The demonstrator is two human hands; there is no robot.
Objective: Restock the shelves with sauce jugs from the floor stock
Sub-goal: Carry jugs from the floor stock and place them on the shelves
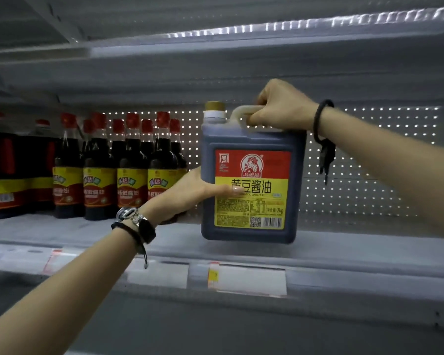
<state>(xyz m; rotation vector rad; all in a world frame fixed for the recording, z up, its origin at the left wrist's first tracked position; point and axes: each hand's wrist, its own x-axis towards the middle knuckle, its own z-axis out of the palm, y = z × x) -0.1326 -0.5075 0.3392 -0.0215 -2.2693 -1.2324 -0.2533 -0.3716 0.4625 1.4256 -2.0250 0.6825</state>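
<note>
Carried the boxy translucent plastic jug of dark soy sauce (251,139) upright in mid-view, at 3 o'clock from the row of slim red-capped dark sauce bottles (133,170) and low over the grey metal shelf (344,248); could not tell whether resting on it or just clear. Wrapped the right hand (283,106) in a closed grip round the pale moulded handle (240,110) at 12 o'clock on the jug. Steadied with the left hand (190,193), thumb laid across the red-and-yellow label (256,208), grip holding the jug's 9 o'clock side.

Judged heavy, filled nearly to the shoulder, stiff-walled, smooth enough to slip and likely to slosh if tipped. Best taken by the handle, with a second hand flat on a side or under the base.

Could not see the left fingers, nor the jug's back and underside. Could not read the white price tags (249,278) at 6 o'clock, nor make out the larger dark bottles (10,175) at 9 o'clock, both blurred. Saw no floor stock.
</note>
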